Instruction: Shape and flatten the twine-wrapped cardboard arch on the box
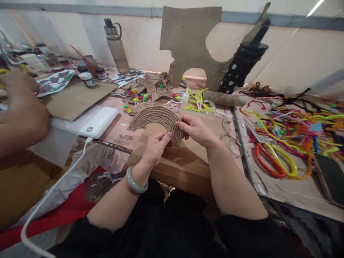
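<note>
A rainbow-shaped arch wound in brown jute twine (154, 116) lies over a sheet of brown cardboard (174, 161) in front of me. My left hand (155, 146), with a pale green bangle on the wrist, pinches the arch's right end from below. My right hand (196, 129) grips the same end from the right, fingers curled on its edge. A loose strand of twine (228, 138) trails to the right of my right hand.
A spool of jute twine (221, 97), a small glue bottle (185, 97) and more jute pieces lie behind. Coloured pipe cleaners and scissors (274, 157) fill the right. A white power bank (99, 122), paint jars and another person's arm (21, 118) are at left.
</note>
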Available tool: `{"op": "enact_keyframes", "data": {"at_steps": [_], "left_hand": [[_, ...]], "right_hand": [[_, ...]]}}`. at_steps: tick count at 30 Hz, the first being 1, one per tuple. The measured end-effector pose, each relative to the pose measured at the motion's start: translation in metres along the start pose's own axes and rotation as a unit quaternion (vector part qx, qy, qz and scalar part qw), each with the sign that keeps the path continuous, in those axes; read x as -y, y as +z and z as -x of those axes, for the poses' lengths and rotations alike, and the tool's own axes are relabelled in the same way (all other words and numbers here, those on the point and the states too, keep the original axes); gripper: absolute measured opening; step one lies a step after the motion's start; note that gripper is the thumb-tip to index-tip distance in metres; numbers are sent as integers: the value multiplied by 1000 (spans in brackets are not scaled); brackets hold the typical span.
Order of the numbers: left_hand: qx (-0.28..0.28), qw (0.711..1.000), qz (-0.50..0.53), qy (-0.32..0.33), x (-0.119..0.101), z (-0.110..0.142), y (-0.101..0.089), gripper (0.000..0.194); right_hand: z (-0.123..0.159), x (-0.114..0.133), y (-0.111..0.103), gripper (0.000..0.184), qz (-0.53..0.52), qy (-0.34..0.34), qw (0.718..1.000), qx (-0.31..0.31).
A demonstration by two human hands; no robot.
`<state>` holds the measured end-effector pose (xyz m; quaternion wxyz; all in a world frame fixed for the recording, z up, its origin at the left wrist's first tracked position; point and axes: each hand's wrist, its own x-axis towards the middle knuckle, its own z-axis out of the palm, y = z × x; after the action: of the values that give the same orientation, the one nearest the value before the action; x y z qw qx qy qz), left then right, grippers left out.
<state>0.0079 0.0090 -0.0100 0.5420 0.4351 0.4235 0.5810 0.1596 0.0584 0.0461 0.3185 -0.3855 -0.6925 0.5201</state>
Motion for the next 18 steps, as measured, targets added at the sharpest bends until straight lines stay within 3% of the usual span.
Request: {"op": "enact_keyframes", "data": {"at_steps": [8,13,18], "left_hand": [[18,1000,-9,0,1,0,1,35],[29,1000,0,8,-5,0,5,46],[25,1000,-6,-1,0,-2,3,45]], "right_hand": [[0,1,-1,20,11,36,999,27],[0,0,-1,30,36,37,999,-3],[-1,-1,-1,37,64,50,997,-15]]}}
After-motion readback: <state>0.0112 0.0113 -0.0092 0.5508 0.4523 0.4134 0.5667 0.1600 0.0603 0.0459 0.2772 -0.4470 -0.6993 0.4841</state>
